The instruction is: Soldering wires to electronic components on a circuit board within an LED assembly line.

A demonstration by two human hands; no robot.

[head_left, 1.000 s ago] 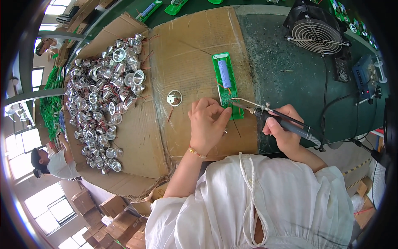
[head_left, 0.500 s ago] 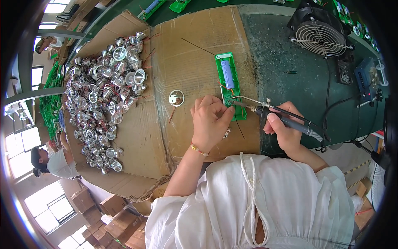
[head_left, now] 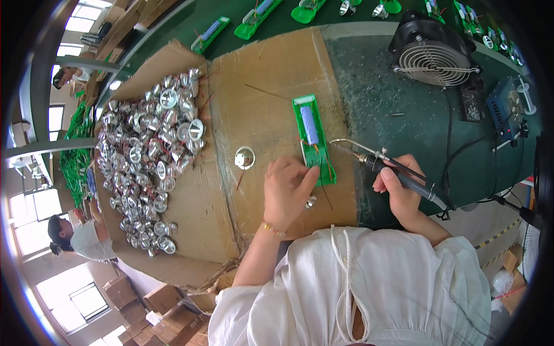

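A soldering iron (head_left: 398, 177) with a thin curved feed tube (head_left: 355, 143) is gripped in my right hand (head_left: 402, 189). Its tip points left and stands apart from the green plastic housing (head_left: 326, 134), just right of it. Inside the housing lie a blue cylindrical battery (head_left: 309, 124), fine red wires and a small green circuit board (head_left: 313, 158). My left hand (head_left: 287, 190) is closed at the board's left edge, thumb and fingers pressed together; what they pinch is hidden. A shiny reflector cup (head_left: 310, 202) shows partly beneath that hand.
Left of my left hand lies a white-ringed reflector piece (head_left: 244, 157) with a red wire. A cardboard box (head_left: 199, 230) holds several silvery reflector cups (head_left: 144, 150). A fan (head_left: 434, 63) and a blue soldering station (head_left: 503, 112) stand at right. More green housings (head_left: 257, 18) line the back.
The soldering iron's tip has drawn back from the circuit board to the right. My left hand stays closed beside the board. The whole view has shifted, so the bench sits lower.
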